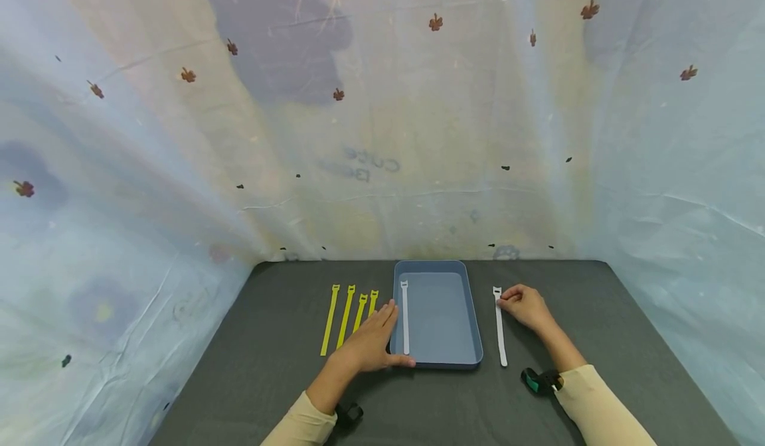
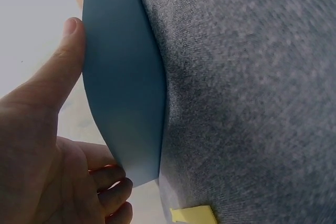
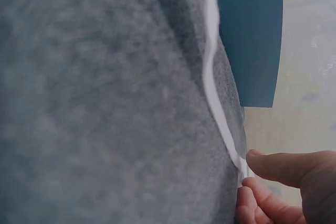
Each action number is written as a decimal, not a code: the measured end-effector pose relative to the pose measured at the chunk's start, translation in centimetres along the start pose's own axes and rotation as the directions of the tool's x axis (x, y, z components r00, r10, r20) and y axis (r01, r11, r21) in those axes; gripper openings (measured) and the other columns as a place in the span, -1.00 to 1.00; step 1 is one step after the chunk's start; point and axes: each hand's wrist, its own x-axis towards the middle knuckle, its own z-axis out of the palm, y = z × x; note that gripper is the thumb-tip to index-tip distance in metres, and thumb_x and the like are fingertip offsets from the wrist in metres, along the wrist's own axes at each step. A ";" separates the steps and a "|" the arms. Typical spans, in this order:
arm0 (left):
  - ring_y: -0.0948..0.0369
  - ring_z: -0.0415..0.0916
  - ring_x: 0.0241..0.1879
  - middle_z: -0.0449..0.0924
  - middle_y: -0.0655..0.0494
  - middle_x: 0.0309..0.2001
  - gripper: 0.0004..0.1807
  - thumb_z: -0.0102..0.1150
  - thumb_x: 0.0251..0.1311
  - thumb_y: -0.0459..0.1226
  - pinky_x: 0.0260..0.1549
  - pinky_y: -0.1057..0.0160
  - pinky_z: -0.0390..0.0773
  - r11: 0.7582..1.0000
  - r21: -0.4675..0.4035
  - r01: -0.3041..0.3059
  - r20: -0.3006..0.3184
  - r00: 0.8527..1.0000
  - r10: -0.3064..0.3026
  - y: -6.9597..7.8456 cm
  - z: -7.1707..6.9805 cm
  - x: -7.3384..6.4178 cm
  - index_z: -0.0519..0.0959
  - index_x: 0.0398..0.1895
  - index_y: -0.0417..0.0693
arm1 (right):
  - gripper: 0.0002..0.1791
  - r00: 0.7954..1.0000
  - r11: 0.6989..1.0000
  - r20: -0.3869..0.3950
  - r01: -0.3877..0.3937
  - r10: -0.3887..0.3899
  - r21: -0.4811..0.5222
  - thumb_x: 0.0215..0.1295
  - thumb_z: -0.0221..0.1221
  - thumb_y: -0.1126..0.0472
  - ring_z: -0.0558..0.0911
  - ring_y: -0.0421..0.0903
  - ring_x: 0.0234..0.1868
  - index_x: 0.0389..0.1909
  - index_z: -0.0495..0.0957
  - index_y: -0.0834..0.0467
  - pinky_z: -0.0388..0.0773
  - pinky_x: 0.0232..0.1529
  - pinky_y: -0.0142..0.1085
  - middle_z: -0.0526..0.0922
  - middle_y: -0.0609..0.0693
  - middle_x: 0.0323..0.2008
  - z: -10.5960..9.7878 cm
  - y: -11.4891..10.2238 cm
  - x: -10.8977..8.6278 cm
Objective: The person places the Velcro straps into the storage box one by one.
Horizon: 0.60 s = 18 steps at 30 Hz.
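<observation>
A blue-grey tray [image 1: 439,320] stands on the dark cloth, with one white cable tie [image 1: 406,320] lying lengthwise along its left side. My left hand [image 1: 369,341] rests at the tray's front left corner, fingers along the left wall and thumb at the near rim. In the left wrist view the thumb and fingers touch the rim of the tray [image 2: 123,77]. Right of the tray lies a second white cable tie [image 1: 500,333] with a slotted head. My right hand [image 1: 526,308] pinches it just below that head; the right wrist view shows thumb and fingertips [image 3: 257,158] at its far end.
Several yellow cable ties [image 1: 329,320] lie in a row left of the tray, partly behind my left hand. The dark cloth-covered table [image 1: 448,409] ends at a patterned plastic sheet [image 1: 382,134] at the back and sides. Each wrist wears a small black camera [image 1: 536,381].
</observation>
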 end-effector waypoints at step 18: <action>-0.07 -0.13 0.72 -0.18 -0.16 0.75 0.37 0.31 0.19 0.45 0.66 -0.11 0.02 1.000 0.008 -0.006 -0.012 1.000 0.006 -0.1 0.1 -0.1 -0.06 0.75 -0.23 | -0.75 0.999 0.997 0.027 -0.040 0.041 -0.061 0.36 0.45 0.20 0.52 -0.05 -0.42 -0.28 0.62 0.30 0.44 -0.38 -0.20 0.61 0.07 -0.43 0.6 -0.9 0.2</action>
